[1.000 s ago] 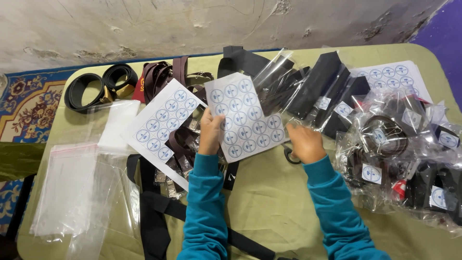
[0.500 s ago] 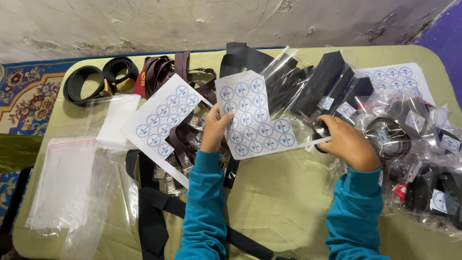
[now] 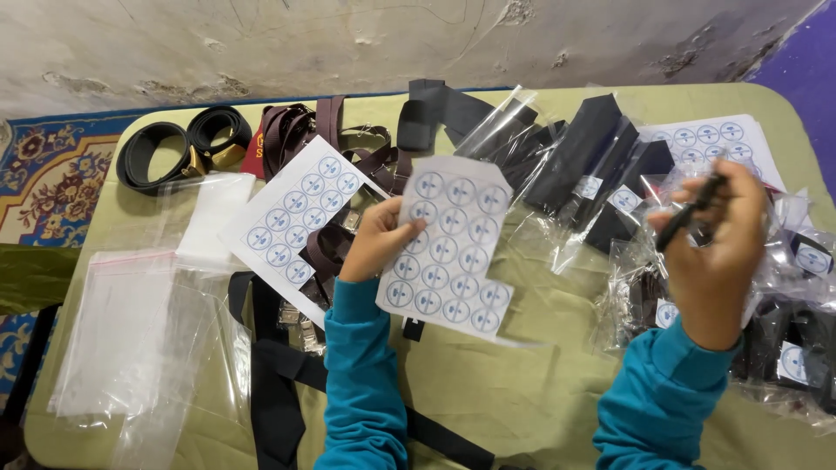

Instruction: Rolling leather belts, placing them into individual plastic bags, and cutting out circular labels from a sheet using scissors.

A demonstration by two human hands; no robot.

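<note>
My left hand (image 3: 376,241) pinches the left edge of a white sheet of round blue stickers (image 3: 451,246) and holds it above the table. To the right, my right hand (image 3: 719,251) is closed around a thin black strap (image 3: 690,211), lifted over a pile of bagged black belts (image 3: 788,331). A second sticker sheet (image 3: 296,218) lies flat to the left of my left hand. A third sticker sheet (image 3: 714,141) lies at the far right.
Olive-green table (image 3: 540,383). Empty clear bags (image 3: 131,335) at the left. Coiled black belts (image 3: 178,148) and maroon belts (image 3: 300,126) at the back. Black packaged belts (image 3: 579,152) in the back middle. Loose black straps (image 3: 274,387) lie near the front edge.
My right hand has moved right, away from the sticker sheet, and lifted a black strap. My left hand keeps the sheet, now turned more upright.
</note>
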